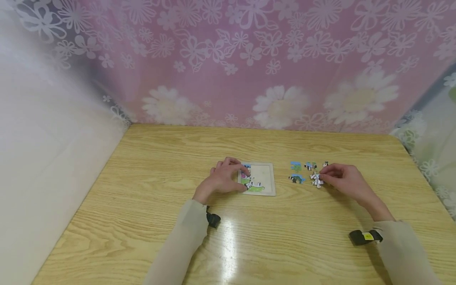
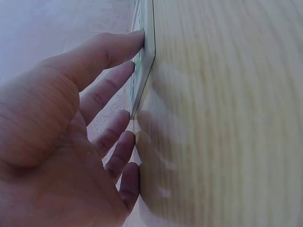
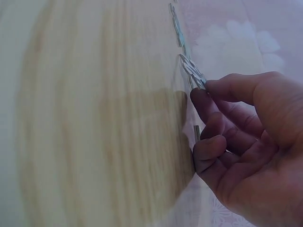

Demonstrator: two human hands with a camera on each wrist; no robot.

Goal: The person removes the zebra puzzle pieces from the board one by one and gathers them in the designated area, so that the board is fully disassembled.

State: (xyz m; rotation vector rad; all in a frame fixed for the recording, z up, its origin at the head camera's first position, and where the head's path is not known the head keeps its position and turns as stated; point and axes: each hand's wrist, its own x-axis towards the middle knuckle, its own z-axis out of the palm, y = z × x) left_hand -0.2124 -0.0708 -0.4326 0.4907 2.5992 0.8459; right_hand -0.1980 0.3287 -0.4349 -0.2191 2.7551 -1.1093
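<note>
A square puzzle board (image 1: 263, 178) with a pale frame lies on the table, with zebra-patterned and green pieces fitted along its left and lower sides. My left hand (image 1: 224, 176) rests at the board's left side, thumb and index finger spread over the frame, and the other fingertips touch the table in the left wrist view. Between thumb and index finger, my right hand (image 1: 343, 180) pinches a black-and-white puzzle piece (image 1: 316, 180). The right wrist view has this puzzle piece (image 3: 191, 71) tilted up from the table, its near edge at the fingertips.
Several loose puzzle pieces (image 1: 297, 179) lie between the board and my right hand, one more (image 1: 325, 164) just behind its fingers. The wooden table (image 1: 285, 237) meets a pink flowered curtain (image 1: 228, 79) at the back. A white cloth (image 1: 53, 138) hangs on the left.
</note>
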